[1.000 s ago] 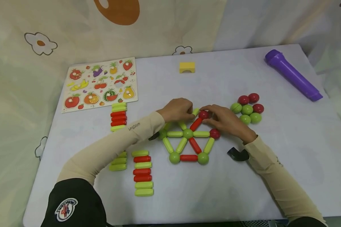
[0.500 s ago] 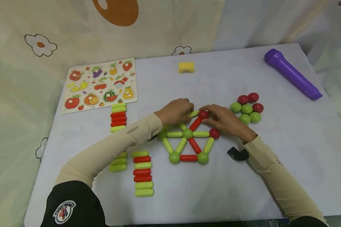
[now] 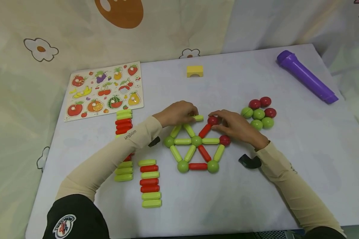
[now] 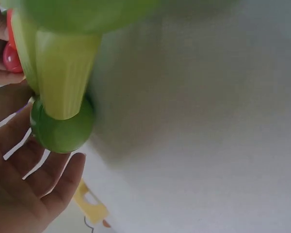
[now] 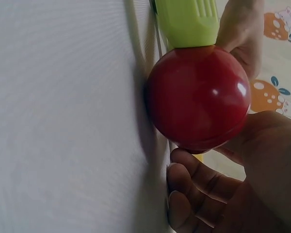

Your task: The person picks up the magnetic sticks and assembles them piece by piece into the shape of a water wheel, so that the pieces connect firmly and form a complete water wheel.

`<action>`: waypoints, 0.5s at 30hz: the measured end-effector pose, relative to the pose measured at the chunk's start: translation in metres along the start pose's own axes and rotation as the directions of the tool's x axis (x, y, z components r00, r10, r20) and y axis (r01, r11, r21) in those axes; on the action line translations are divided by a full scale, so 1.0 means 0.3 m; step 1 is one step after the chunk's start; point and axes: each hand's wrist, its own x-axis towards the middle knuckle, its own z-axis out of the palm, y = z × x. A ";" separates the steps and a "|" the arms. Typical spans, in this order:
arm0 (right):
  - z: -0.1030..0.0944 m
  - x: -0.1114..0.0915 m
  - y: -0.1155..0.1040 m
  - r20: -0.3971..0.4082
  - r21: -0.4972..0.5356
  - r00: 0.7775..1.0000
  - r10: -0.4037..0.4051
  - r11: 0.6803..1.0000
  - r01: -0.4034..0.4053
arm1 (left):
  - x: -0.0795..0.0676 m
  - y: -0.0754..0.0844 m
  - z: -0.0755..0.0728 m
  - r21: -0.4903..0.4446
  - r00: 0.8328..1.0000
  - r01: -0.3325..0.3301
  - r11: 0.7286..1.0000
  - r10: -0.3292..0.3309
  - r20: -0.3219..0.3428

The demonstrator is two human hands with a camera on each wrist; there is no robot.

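Note:
A flat frame of light-green and red rods joined by green balls [image 3: 196, 141] and red balls lies mid-table. My left hand [image 3: 178, 113] is over its upper left corner, thumb and index finger pinching a light-green rod [image 3: 198, 118] whose right end stands apart from the top red ball [image 3: 213, 120]. A green ball [image 4: 63, 128] sits by the loosely bent other fingers in the left wrist view. My right hand [image 3: 236, 127] pinches the top red ball between thumb and fingers. Another red ball [image 5: 199, 99] of the frame partly hides that grip in the right wrist view.
Two columns of loose rods [image 3: 150, 181] lie left, one partly under the left sleeve. Loose red and green balls [image 3: 258, 114] cluster at right. A fruit puzzle board [image 3: 104, 89], yellow arch block [image 3: 195, 71] and purple tube [image 3: 306, 76] lie farther back.
My left hand has shifted left, and the light-green rod has swung flatter, its right end now away from the top red ball. My right hand stays on that ball.

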 end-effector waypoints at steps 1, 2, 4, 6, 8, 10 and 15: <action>0.000 0.000 0.000 -0.002 -0.002 1.000 -0.004 1.000 0.004 | -0.002 -0.001 0.002 0.001 1.000 0.000 1.000 0.000 0.004; 0.000 0.000 0.000 -0.004 -0.006 1.000 -0.007 1.000 0.007 | -0.003 -0.002 0.004 0.004 1.000 -0.002 1.000 0.002 0.005; 0.001 0.001 -0.002 -0.007 -0.010 1.000 -0.008 1.000 0.008 | -0.009 -0.003 0.006 0.001 1.000 -0.007 1.000 0.007 0.000; 0.004 0.004 -0.005 -0.013 -0.016 1.000 -0.006 1.000 0.005 | -0.016 -0.005 0.008 -0.008 1.000 -0.014 1.000 0.014 -0.003; 0.008 0.009 -0.008 -0.025 -0.017 1.000 0.001 1.000 -0.001 | -0.022 -0.007 0.011 -0.019 1.000 -0.022 1.000 0.022 -0.007; 0.012 0.014 -0.011 -0.036 -0.006 0.999 -0.003 1.000 0.002 | -0.027 -0.009 0.015 -0.032 1.000 -0.025 0.999 0.025 -0.016; 0.025 0.022 -0.015 -0.046 0.050 0.998 -0.043 0.998 0.046 | -0.033 -0.015 0.028 -0.061 0.999 -0.038 0.997 0.036 -0.041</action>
